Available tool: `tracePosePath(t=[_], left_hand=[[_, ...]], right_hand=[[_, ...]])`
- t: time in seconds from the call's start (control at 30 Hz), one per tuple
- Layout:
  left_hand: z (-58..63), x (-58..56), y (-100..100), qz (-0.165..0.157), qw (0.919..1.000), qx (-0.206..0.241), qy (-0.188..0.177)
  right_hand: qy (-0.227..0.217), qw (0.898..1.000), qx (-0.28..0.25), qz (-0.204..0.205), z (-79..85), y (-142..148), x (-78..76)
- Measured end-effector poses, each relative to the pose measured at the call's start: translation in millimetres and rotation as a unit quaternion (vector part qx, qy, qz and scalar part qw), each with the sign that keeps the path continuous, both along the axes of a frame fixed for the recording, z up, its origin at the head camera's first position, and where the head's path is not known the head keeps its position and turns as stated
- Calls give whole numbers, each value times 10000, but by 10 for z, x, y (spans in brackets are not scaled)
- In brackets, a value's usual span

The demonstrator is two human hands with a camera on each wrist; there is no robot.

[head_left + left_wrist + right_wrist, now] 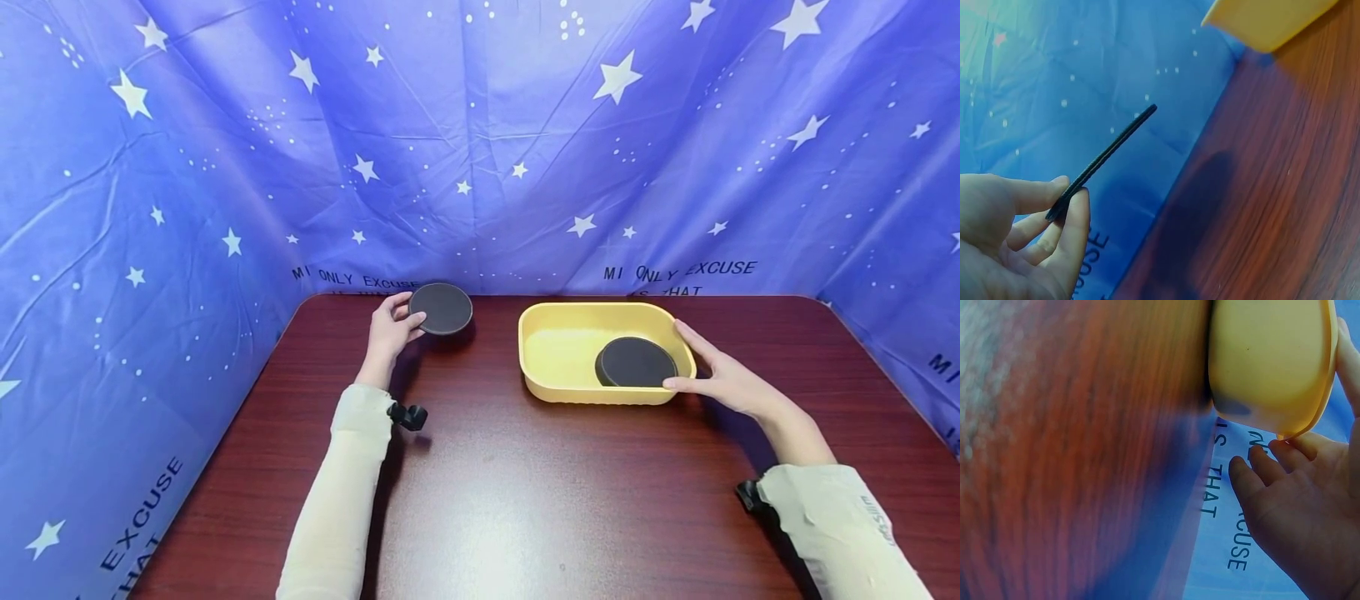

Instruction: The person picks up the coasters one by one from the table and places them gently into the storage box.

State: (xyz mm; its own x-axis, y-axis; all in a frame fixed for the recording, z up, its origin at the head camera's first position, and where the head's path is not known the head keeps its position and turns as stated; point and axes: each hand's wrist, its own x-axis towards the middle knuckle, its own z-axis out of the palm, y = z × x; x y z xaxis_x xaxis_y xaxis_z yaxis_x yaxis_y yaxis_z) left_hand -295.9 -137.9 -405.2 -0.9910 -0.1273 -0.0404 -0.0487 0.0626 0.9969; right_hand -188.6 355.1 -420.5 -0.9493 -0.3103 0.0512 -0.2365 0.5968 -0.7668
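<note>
My left hand (387, 333) pinches a thin round black coaster (441, 309) by its edge, tilted above the back of the table; the left wrist view shows this coaster (1107, 156) edge-on between thumb and fingers. Toward the back right stands a yellow rectangular tub (555, 393) with rounded corners. A second round black piece (639, 363), looking thicker, lies in the tub's right part, its near edge hidden by the tub wall. My right hand (731, 383) holds the tub's right end, thumb on the near rim and fingers at the far corner.
The dark red wooden table (480, 483) reaches back to a blue curtain (480, 150) with white stars, which also hangs along both sides. Black clips (408, 415) sit at the sleeve cuffs.
</note>
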Motion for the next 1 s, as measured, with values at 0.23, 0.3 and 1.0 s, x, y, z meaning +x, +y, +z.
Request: tracePosePath(t=[0.23,0.3,1.0], left_hand=[[64,47,137,-243,9997,59,37],[81,65,177,-317,9994,95,37],[111,200,596,-1012,9947,149,141]], right_hand=[[-36,10000,11,-8,7,2,2],[-35,10000,15,-7,8,1,4],[-94,9999,-10,-57,9,2,9]])
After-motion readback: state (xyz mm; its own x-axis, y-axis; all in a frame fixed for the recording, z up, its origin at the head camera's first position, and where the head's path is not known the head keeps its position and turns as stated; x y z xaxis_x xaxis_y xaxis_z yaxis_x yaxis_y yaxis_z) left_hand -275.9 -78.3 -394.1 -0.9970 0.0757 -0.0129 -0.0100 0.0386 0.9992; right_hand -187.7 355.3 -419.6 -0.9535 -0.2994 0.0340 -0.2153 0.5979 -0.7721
